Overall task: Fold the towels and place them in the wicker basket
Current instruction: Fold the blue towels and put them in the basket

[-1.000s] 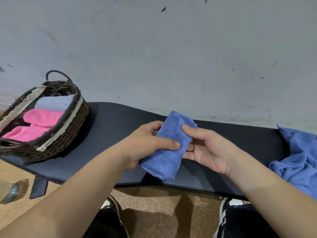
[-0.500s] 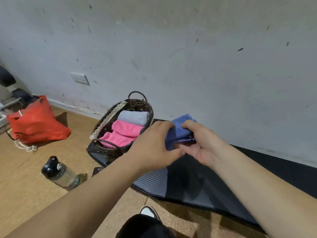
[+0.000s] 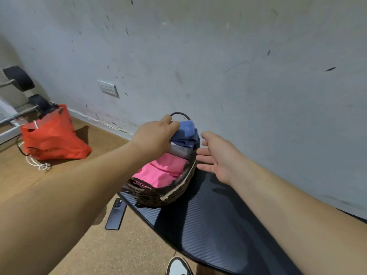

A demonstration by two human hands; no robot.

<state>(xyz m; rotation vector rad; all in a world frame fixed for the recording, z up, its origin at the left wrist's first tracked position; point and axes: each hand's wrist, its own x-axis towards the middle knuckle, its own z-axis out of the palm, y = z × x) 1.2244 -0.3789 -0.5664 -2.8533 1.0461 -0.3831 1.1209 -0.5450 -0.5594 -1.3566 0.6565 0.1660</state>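
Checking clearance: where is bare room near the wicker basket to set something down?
Free: black mat right of the wicker basket, nearer than the right hand; floor between phone and shoe. Crowded: basket, full of towels, left hand on blue towel.

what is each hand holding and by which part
The left hand grips the folded blue towel by its left end, at the wicker basket's far end. The right hand is open and holds nothing.

Left grip (image 3: 156,137) fingertips hidden behind blue towel (image 3: 185,131); shoe (image 3: 178,267) cropped.
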